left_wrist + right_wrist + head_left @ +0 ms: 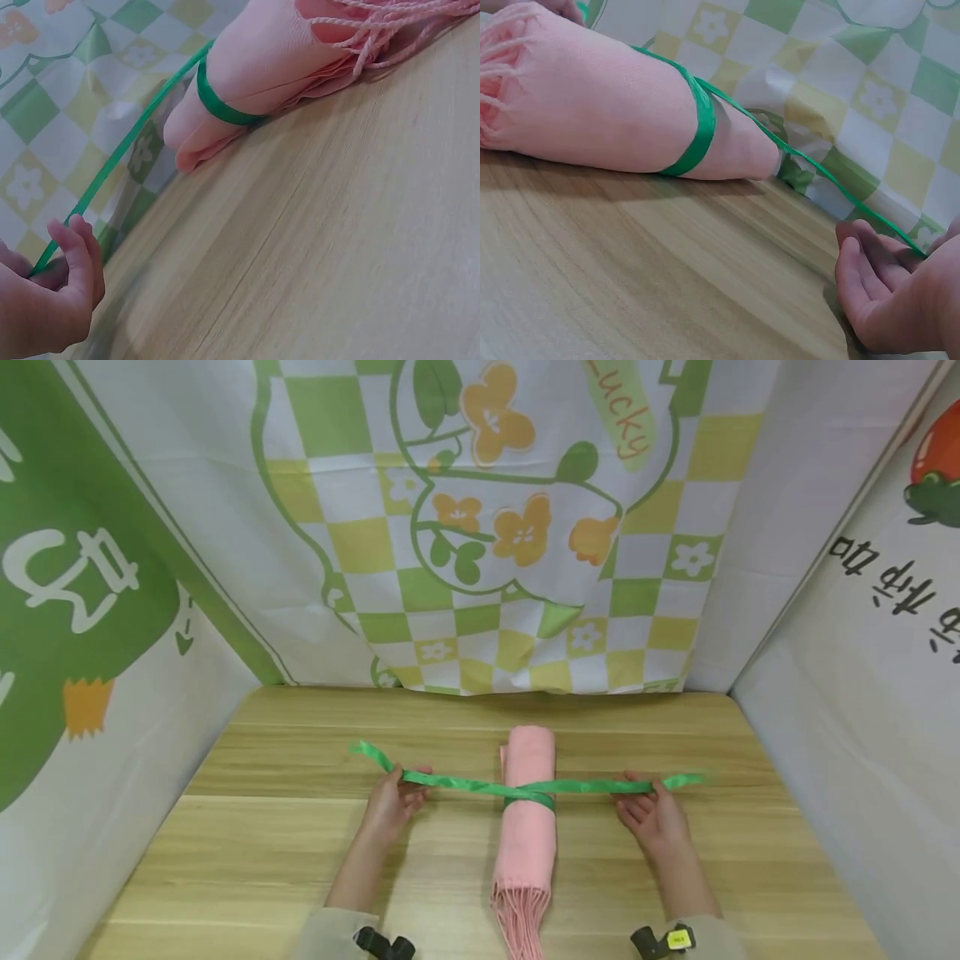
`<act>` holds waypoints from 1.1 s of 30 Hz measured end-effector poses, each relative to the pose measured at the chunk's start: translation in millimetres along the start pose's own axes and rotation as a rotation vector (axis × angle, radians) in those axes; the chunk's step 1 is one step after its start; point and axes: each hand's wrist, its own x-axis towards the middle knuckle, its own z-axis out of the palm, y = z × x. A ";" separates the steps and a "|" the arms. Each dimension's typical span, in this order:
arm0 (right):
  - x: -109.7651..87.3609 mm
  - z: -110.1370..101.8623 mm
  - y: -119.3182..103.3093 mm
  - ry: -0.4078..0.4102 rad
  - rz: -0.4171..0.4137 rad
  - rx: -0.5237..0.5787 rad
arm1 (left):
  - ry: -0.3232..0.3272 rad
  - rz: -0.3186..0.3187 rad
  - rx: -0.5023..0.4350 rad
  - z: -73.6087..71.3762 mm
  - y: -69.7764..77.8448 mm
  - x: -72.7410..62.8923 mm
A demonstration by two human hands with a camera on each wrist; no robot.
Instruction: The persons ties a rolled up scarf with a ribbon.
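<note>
A rolled pink scarf (527,847) with a twisted fringe lies lengthwise on the table, fringe towards me. Round its middle runs a green ribbon (223,109), whose two ends cross on top of the roll and stretch out to either side. My left hand (390,806) pinches one end at the left, with a short tail hanging past the fingers. Out to the right, my right hand (654,817) pinches the other end between thumb and fingers, its tail also sticking out beyond. Both stretches of ribbon look fairly taut, and both hands are apart from the scarf.
The wooden table (247,852) carries the scarf. Behind it hangs a checked cloth (525,643) with flowers, and printed white and green panels (90,610) enclose the left and right sides. A small black device (384,943) is strapped on each wrist.
</note>
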 end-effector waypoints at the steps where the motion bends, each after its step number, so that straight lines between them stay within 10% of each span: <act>1: 1.1 -1.3 1.1 -0.008 0.004 -0.003 | -0.018 0.004 -0.014 -0.7 -1.0 -0.4; 5: 2.3 -4.6 3.1 -0.068 0.014 -0.029 | -0.139 0.022 -0.105 -9.9 -10.4 0.6; 9: -6.1 -8.5 1.0 -0.113 0.016 -0.107 | -0.168 -0.050 0.075 -14.7 -8.5 -8.4; 13: -16.6 -8.6 1.3 -0.151 0.027 -0.238 | -0.228 -0.170 0.347 -7.8 -3.7 -22.0; 19: -12.6 15.8 31.7 -0.308 0.110 -0.265 | -0.368 -0.203 0.333 28.6 -25.1 -20.9; 27: 6.4 62.4 72.7 -0.182 0.116 0.167 | -0.168 -0.168 0.132 78.0 -54.9 -12.8; 33: 15.2 81.4 75.5 -0.037 -0.027 0.224 | 0.011 -0.086 0.046 102.4 -58.8 -2.5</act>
